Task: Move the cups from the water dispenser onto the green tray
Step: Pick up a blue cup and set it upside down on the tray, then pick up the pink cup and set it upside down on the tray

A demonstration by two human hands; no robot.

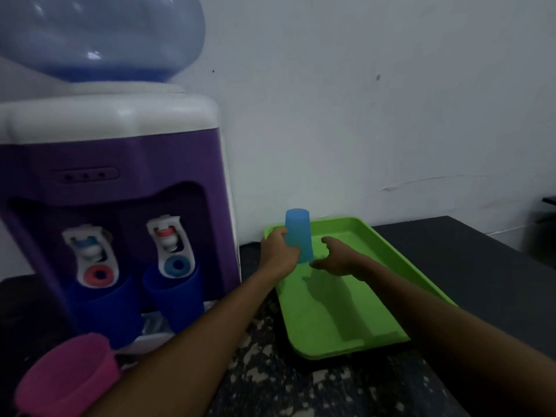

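A light blue cup (pixel 298 233) stands upside down at the far left corner of the green tray (pixel 340 320). My left hand (pixel 278 254) is wrapped around the cup's left side. My right hand (pixel 337 258) hovers just right of the cup over the tray, fingers apart and holding nothing. Two dark blue cups (pixel 103 308) (pixel 176 299) sit under the taps of the purple and white water dispenser (pixel 120 164) at left. A pink cup (pixel 69 374) lies tilted in front of the dispenser at the lower left.
The dispenser carries a large blue bottle (pixel 102 37) on top. The tray rests on a dark speckled counter (pixel 301 386) against a white wall (pixel 361 115). The counter's right end (pixel 496 254) lies beyond the tray.
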